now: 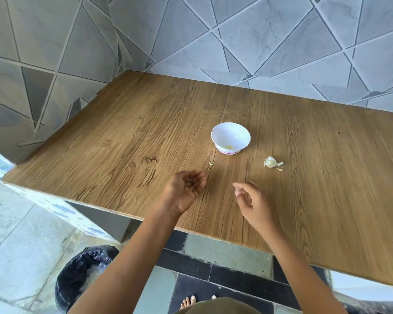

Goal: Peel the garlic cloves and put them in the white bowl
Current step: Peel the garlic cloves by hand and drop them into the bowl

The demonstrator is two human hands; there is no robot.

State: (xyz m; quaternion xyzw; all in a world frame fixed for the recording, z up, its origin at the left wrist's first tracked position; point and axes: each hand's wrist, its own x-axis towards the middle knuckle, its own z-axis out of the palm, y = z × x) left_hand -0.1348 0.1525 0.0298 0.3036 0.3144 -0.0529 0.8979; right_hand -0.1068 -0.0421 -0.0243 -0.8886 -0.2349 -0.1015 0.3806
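The garlic [270, 162], a partly skinned clump with papery white skin curling off it, lies on the table right of centre in the frame, and a small loose sliver of peel [280, 169] sits just beside it at its lower right. The white bowl [216, 137] with a scalloped rim stands upright just up and left of the garlic, apart from it; something small and pale yellow [227, 147] lies at the bottom, too small to name. A tiny scrap [211, 164] lies on the wood below the bowl's left side. Lower, near the middle of the frame, the left hand [186, 189] is turned palm up and gently cupped, with a few small dark bits lying in the palm. The right hand [252, 200], to its right and apart from it, hovers over the table with fingers loosely curled; it is blurred, and whether it pinches anything cannot be told. The wooden table [123, 143] fills the middle of the frame, against a grey tiled wall [281, 41] across the top. At the lower left a bin lined with a black bag [84, 268] stands on the floor, and bare toes [187, 301] show at the bottom edge.
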